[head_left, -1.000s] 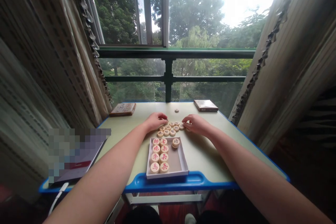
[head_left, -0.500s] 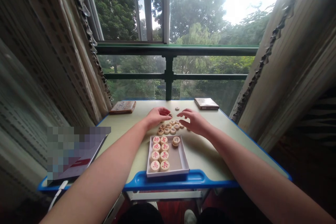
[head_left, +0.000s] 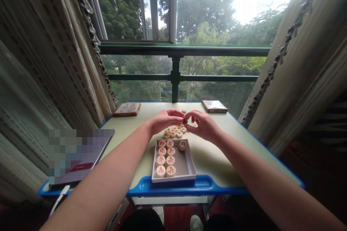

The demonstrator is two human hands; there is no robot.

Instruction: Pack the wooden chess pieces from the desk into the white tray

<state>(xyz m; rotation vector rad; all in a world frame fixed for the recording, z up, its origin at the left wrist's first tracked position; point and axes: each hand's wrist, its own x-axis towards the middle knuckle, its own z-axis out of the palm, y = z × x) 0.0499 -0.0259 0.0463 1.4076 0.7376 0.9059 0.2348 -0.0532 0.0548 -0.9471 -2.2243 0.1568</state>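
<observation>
A round Chinese chess piece with dark writing (head_left: 185, 121) is pinched between the fingertips of my left hand (head_left: 165, 121) and the thumb and forefinger of my right hand (head_left: 204, 125). It is held above the table, tilted towards me. Beneath and in front of my hands lie several loose chess pieces (head_left: 173, 134) with black characters, some of them hidden by my fingers. Closer to me stands a shallow white box (head_left: 191, 159). Pieces with red characters (head_left: 170, 160) fill two columns on its left side, and a small stack of black-character pieces (head_left: 183, 145) sits at its back right.
One more piece (head_left: 183, 111) lies beyond my hands. Flat boxes stand at the back left (head_left: 127, 109) and back right (head_left: 214, 106) of the blue-edged table (head_left: 233, 158). A partly blurred laptop-like device (head_left: 89, 162) with a white cable (head_left: 60, 199) occupies the left side.
My left hand has carried the piece to the right, and my right hand's thumb and forefinger have closed on it. The box and its pieces have stayed put.
</observation>
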